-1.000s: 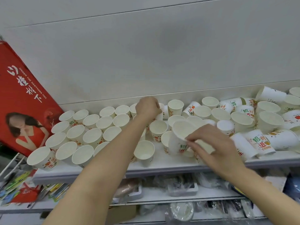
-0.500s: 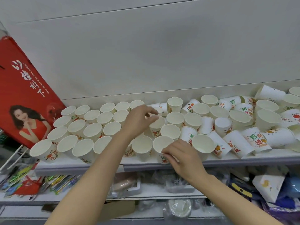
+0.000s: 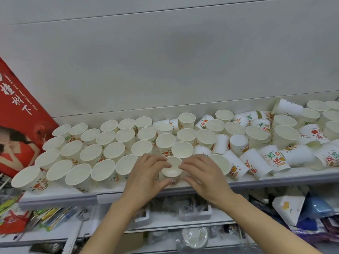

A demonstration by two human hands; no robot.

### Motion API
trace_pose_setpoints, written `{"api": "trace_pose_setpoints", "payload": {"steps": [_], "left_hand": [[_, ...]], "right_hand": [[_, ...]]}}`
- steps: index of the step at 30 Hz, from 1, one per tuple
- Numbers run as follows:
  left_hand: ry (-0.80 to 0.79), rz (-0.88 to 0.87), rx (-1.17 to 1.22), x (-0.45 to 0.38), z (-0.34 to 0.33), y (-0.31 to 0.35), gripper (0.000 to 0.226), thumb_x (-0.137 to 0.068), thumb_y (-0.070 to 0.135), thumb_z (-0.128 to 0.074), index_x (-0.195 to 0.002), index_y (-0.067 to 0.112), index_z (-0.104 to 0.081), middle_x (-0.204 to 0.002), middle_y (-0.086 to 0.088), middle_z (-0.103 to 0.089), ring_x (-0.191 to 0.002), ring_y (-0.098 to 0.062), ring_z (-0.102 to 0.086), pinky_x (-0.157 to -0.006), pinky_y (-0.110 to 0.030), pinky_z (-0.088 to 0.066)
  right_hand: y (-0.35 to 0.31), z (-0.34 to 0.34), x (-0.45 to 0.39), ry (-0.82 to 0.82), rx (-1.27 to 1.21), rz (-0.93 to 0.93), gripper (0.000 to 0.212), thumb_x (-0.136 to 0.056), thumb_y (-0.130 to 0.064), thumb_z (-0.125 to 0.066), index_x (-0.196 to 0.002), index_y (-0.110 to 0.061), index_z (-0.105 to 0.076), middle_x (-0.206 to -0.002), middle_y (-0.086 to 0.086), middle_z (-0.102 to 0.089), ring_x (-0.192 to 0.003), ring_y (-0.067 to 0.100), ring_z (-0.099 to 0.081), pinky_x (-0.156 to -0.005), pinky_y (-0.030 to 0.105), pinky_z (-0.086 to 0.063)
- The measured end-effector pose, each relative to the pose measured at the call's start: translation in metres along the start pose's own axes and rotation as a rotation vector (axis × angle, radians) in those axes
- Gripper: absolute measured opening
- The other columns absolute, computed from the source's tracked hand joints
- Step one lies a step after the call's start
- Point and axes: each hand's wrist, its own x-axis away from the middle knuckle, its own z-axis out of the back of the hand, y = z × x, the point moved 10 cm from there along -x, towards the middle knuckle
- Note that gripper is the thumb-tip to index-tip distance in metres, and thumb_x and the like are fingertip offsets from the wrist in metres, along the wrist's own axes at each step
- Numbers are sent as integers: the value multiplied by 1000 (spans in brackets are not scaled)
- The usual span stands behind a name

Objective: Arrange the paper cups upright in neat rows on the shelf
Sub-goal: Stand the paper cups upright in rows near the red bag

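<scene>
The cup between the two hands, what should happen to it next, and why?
Probably slide the cup a little left, up against the front row of upright cups, then let go. Left hand and right hand hold it upright at the shelf's front edge. Tipped cups lying to the right wait their turn.

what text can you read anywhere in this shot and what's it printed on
"UNDER THE HAWTHORN TREE": small white letters on the red poster leaning at the left.
Large white Chinese characters on the same poster: cut off, not fully readable.
"招财进": green and red characters on a tipped white paper cup at the right.
Other cups' prints: too small or turned away.
</scene>
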Motion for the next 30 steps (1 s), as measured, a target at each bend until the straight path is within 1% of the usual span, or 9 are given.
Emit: {"api": "trace_pose_setpoints", "payload": {"steps": [2, 5, 8, 10, 12, 14, 19, 25, 30], "left_hand": [[3, 11, 25, -13, 4, 5, 43, -79, 62, -58, -106, 32, -71, -115, 16, -64, -107, -9, -52, -91, -27, -43], [-47, -30, 2, -52, 3, 29, 36, -84, 54, -61, -111, 32, -69, -117, 14, -64, -110, -13, -53, -94, -34, -44], [-248, -73, -91, -96, -21, 63, 39, -87, 45, -65, -122, 31, -62, -127, 11, -59, -115, -16, -46, -96, -32, -38], [-376, -125, -172, -116, -43, 83, 44, -86, 45, -66, -127, 30, -59, -128, 6, -58, -115, -19, -46, -91, -33, -37], [-470, -173, -243, -125, -61, 98, 47, -84, 44, -68, -128, 28, -58, -126, 2, -59, -115, -22, -48, -86, -34, -39], [-521, -204, -280, -128, -72, 105, 48, -83, 44, -70, -127, 27, -58, -123, 0, -59, -113, -24, -50, -87, -37, -44], [-472, -218, -232, -132, -65, 101, 39, -85, 40, -69, -121, 29, -61, -121, 3, -59, -115, -23, -50, -86, -35, -42], [-557, -239, -287, -121, -82, 97, 61, -79, 45, -73, -134, 30, -51, -123, -1, -52, -112, -23, -47, -76, -31, -30], [-551, -242, -278, -118, -87, 106, 58, -79, 43, -74, -131, 33, -51, -126, 1, -50, -111, -21, -48, -78, -30, -32]], "right_hand": [[15, 23, 14, 54, 103, -50, 27, -84, -24, -71, -106, -10, -70, -107, 3, -66, -98, 25, -56, -85, 34, -46], [35, 48, 33, 109, 208, -161, 29, -81, -27, -73, -105, -10, -70, -106, 2, -67, -96, 25, -55, -83, 36, -45], [48, 51, 40, 67, 245, -211, 21, -84, -31, -67, -95, -14, -71, -92, -2, -67, -86, 25, -56, -73, 36, -43], [51, 51, 40, 39, 245, -192, 11, -84, -26, -67, -85, -16, -70, -80, -3, -64, -76, 25, -56, -68, 35, -39], [51, 53, 42, 13, 239, -175, 6, -84, -22, -68, -83, -17, -70, -77, -4, -64, -74, 23, -55, -67, 36, -39], [52, 54, 46, -12, 233, -166, 8, -86, -23, -66, -84, -17, -70, -79, -5, -65, -75, 22, -55, -68, 37, -41], [60, 59, 52, -9, 233, -205, 12, -89, -23, -61, -87, -16, -71, -81, -4, -64, -76, 23, -55, -69, 37, -41], [65, 56, 51, -43, 248, -196, 9, -89, -20, -62, -89, -15, -69, -82, -2, -63, -76, 24, -53, -69, 36, -39], [65, 60, 59, -58, 216, -180, 6, -87, -17, -65, -89, -13, -69, -85, -2, -63, -80, 24, -54, -70, 37, -42]]}}
